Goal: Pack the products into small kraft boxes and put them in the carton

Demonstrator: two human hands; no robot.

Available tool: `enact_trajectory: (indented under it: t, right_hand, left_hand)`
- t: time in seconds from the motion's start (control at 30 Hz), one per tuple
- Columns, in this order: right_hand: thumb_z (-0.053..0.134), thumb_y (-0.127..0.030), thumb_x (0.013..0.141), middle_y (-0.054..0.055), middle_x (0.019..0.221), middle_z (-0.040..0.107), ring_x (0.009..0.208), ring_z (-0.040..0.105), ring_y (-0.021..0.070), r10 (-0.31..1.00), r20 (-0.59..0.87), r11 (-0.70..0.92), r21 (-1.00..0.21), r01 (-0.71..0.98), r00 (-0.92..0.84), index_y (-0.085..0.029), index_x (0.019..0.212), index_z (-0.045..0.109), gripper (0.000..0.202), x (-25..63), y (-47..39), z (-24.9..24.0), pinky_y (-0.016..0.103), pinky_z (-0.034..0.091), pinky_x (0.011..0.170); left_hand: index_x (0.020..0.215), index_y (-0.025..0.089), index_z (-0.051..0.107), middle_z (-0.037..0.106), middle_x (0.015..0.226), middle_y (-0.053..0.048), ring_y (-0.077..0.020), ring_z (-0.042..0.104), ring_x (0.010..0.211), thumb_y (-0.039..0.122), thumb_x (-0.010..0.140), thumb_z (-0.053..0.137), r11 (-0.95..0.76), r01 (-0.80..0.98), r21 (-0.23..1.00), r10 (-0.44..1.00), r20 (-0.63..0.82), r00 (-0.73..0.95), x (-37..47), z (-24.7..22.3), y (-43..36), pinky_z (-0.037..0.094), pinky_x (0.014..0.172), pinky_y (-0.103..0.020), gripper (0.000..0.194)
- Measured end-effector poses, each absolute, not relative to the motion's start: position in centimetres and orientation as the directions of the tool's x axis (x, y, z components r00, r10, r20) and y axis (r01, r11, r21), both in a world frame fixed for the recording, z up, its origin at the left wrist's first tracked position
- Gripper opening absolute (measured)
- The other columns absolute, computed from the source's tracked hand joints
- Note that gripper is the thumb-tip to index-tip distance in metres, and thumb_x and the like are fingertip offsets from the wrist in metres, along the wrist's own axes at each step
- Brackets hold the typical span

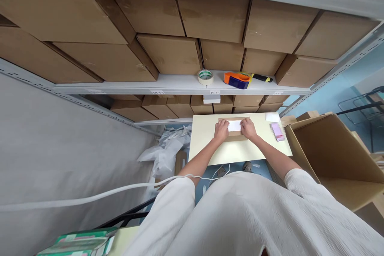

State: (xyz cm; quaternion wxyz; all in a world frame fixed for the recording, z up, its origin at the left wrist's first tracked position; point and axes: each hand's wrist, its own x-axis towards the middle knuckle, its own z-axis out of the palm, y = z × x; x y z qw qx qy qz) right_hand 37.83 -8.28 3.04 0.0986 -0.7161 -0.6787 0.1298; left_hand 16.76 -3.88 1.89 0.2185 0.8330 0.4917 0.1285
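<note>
A small brown cardboard box [237, 138] lies flat on the cream tabletop [204, 140]. Across its top is a white label [234, 125], a plain rectangle. My left hand [221, 130] has its fingers curled and closed at the label's left end. At the right end, my right hand [248, 129] is closed on the label in the same way. Both hands rest against the box top. The fingertips cover the label's two ends, so whether those edges are stuck down cannot be seen.
A pale purple item [277, 131], partly blurred, and a white pad [272, 117] lie right on the table. The shelf holds a tape roll [205, 77], an orange tape dispenser [237, 80] and a utility knife [262, 77]. A big open carton [339, 148] stands right; a white cable [120, 190] crosses left.
</note>
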Motion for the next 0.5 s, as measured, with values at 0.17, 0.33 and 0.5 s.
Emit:
enact_trajectory:
  t: [0.17,0.33,0.5]
  right_hand:
    - [0.029,-0.049,0.114,0.017,0.175,0.036,0.161,0.031,0.0324,0.968,-0.143,0.166,-0.252,0.953,-0.206,-0.014,0.165,0.043,0.064,36.4,-10.2,2.1,0.05,0.028,0.129]
    - [0.017,-0.061,0.111,0.013,0.183,0.014,0.17,0.008,0.0293,0.949,-0.252,0.146,-0.182,0.972,-0.189,-0.012,0.176,0.016,0.082,36.3,-11.1,1.2,0.052,0.009,0.137]
    - [0.016,-0.068,0.108,0.013,0.183,0.007,0.171,0.004,0.0304,0.956,-0.283,0.043,-0.133,0.99,-0.08,-0.013,0.177,0.004,0.089,36.4,-11.1,1.2,0.055,0.002,0.137]
  left_hand:
    - [0.159,0.016,0.051,0.045,0.171,-0.015,-0.0291,0.036,0.162,0.018,0.105,0.04,-0.599,0.654,0.462,0.731,-0.019,0.682,16.1,0.5,-4.4,0.023,0.134,-0.051,0.056]
    - [0.174,0.016,0.025,0.023,0.181,-0.014,-0.0295,0.016,0.169,0.043,0.11,0.038,-0.606,0.664,0.438,0.697,-0.111,0.708,15.1,-0.4,-5.0,0.005,0.138,-0.055,0.071]
    - [0.176,0.015,0.016,0.018,0.182,-0.016,-0.0317,0.01,0.17,0.052,0.108,0.037,-0.578,0.705,0.411,0.722,-0.147,0.677,15.0,-0.3,-5.3,-0.005,0.137,-0.059,0.08]
